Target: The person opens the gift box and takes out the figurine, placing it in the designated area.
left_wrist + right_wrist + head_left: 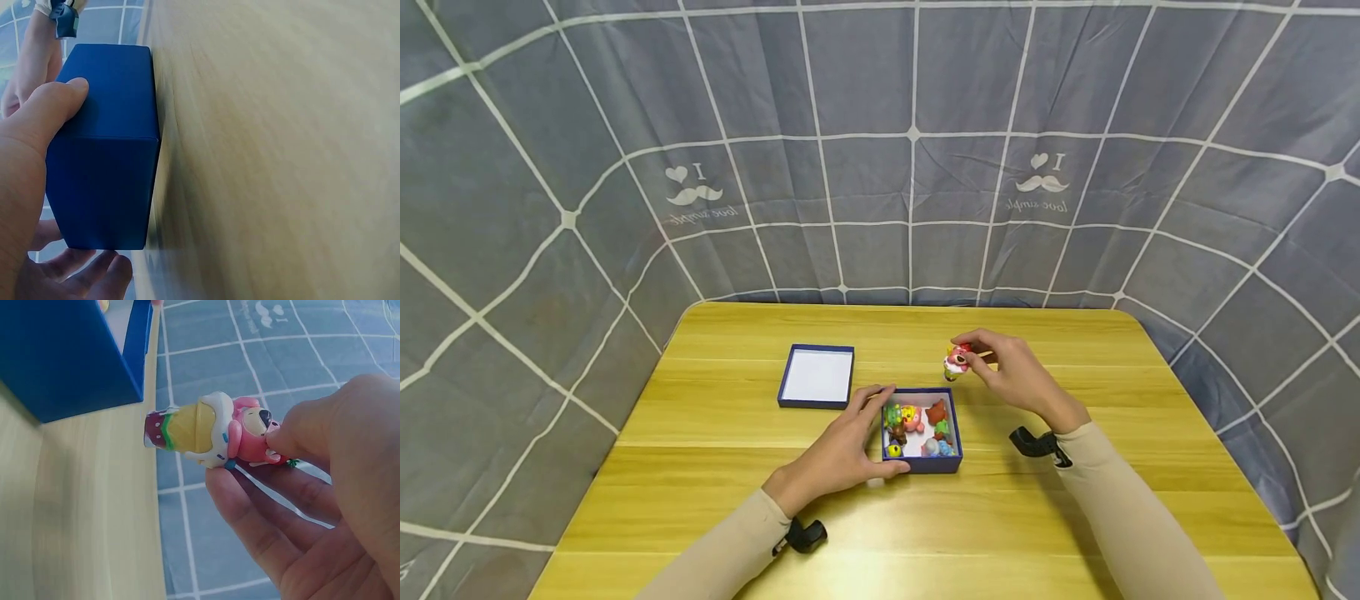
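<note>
My left hand (838, 450) grips a dark blue box (934, 467), its thumb on the near side and its fingers at the far left corner. In the left wrist view the box's blue outer walls (103, 187) show, with the thumb pressed on one. Several small toy figurines lie inside, among them a pink one (912, 419), a brown one (936, 412) and a yellow one (893, 451). To the right and beyond the box, my right hand (1018, 375) pinches a pink bear figurine (253, 434) on an ice-cream-cone base (187, 428), held above the table.
A shallow box lid (817, 375) with a white inside and blue rim lies on the table left of the box. The wooden table (715, 467) ends at a grey checked cloth (865, 183) hanging behind and at both sides.
</note>
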`<action>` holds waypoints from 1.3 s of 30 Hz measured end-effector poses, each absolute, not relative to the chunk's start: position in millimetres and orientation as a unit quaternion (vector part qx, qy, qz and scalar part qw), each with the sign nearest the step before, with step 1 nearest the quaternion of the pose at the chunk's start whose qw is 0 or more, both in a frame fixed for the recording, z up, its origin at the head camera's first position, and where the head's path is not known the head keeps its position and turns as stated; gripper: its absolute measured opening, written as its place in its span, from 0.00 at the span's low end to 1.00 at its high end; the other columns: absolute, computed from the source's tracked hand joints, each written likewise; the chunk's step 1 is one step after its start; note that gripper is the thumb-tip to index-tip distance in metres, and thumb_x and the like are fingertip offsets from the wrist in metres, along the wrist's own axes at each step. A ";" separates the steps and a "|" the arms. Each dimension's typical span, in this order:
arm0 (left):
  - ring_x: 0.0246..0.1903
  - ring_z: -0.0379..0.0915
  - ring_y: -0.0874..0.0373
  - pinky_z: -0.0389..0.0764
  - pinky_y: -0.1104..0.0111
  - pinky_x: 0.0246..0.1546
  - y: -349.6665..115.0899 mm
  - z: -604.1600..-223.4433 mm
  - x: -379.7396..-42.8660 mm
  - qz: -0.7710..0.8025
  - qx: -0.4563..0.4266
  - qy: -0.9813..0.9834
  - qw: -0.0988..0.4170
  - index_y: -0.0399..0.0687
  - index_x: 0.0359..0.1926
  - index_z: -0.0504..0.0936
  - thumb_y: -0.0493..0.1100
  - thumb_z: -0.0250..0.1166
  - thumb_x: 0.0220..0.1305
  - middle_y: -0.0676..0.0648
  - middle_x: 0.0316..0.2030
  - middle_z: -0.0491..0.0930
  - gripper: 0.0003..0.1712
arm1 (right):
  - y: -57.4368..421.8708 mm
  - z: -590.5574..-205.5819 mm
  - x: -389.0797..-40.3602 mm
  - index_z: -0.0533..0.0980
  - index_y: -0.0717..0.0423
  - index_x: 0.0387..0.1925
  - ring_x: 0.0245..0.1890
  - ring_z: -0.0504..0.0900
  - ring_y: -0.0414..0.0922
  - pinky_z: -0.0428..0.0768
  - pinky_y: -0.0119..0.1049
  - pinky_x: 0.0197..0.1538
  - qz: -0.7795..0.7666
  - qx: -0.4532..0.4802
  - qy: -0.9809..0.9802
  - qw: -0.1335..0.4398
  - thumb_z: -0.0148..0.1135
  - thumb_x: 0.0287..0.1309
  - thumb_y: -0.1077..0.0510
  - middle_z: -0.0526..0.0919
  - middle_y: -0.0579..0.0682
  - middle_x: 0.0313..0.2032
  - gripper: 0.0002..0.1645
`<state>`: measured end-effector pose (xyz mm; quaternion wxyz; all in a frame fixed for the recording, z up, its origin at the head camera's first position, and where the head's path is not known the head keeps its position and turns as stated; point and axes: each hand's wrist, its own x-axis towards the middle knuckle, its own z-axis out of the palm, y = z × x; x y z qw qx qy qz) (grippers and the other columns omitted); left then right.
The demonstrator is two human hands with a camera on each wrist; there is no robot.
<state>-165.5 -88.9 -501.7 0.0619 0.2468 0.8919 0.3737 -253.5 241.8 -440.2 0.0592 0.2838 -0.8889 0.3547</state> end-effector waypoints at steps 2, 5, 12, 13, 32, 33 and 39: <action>0.85 0.70 0.36 0.78 0.40 0.83 -89.1 -502.0 -165.5 0.373 0.247 0.892 0.062 0.56 0.97 0.53 0.68 0.85 0.68 0.42 0.91 0.56 0.71 | 243.7 -442.0 -256.0 0.86 0.63 0.68 0.56 0.96 0.58 0.95 0.57 0.61 0.354 0.277 -0.891 0.059 0.65 0.85 0.68 0.95 0.61 0.60 0.18; 0.85 0.70 0.36 0.78 0.39 0.83 -89.5 -502.4 -165.4 0.372 0.246 0.893 0.062 0.59 0.97 0.52 0.68 0.85 0.68 0.43 0.92 0.56 0.71 | 247.1 -446.2 -260.1 0.86 0.64 0.69 0.57 0.96 0.59 0.95 0.57 0.61 0.354 0.269 -0.894 0.057 0.64 0.85 0.68 0.95 0.61 0.60 0.18; 0.85 0.70 0.36 0.78 0.40 0.83 -89.9 -501.7 -164.6 0.369 0.245 0.894 0.063 0.61 0.97 0.52 0.68 0.85 0.68 0.43 0.92 0.56 0.71 | 255.5 -460.9 -271.7 0.85 0.64 0.69 0.58 0.95 0.60 0.94 0.60 0.62 0.353 0.252 -0.899 0.057 0.63 0.86 0.67 0.94 0.62 0.60 0.18; 0.85 0.70 0.36 0.78 0.40 0.83 -90.0 -501.6 -164.6 0.369 0.246 0.894 0.063 0.60 0.97 0.52 0.68 0.85 0.68 0.43 0.92 0.56 0.71 | 256.5 -463.1 -273.2 0.85 0.63 0.69 0.58 0.95 0.60 0.94 0.60 0.63 0.353 0.249 -0.900 0.057 0.63 0.86 0.67 0.94 0.62 0.61 0.18; 0.84 0.70 0.36 0.78 0.39 0.83 -89.7 -503.3 -164.7 0.370 0.245 0.894 0.065 0.62 0.97 0.52 0.68 0.85 0.68 0.43 0.92 0.56 0.71 | 261.2 -485.1 -287.5 0.86 0.61 0.68 0.56 0.92 0.57 0.92 0.61 0.63 0.340 0.242 -0.908 0.040 0.59 0.88 0.69 0.93 0.62 0.59 0.18; 0.85 0.70 0.36 0.78 0.39 0.83 -89.8 -503.1 -164.5 0.371 0.244 0.894 0.066 0.63 0.97 0.52 0.68 0.85 0.68 0.44 0.92 0.55 0.71 | 261.0 -485.5 -287.9 0.86 0.61 0.68 0.57 0.92 0.57 0.92 0.61 0.64 0.340 0.241 -0.908 0.039 0.58 0.88 0.68 0.94 0.62 0.60 0.18; 0.85 0.70 0.35 0.78 0.38 0.83 -90.1 -502.9 -164.9 0.374 0.245 0.892 0.065 0.63 0.97 0.51 0.68 0.85 0.68 0.42 0.92 0.55 0.70 | 259.1 -484.5 -288.8 0.86 0.60 0.68 0.61 0.92 0.59 0.91 0.63 0.66 0.347 0.244 -0.905 0.032 0.57 0.90 0.67 0.93 0.61 0.62 0.18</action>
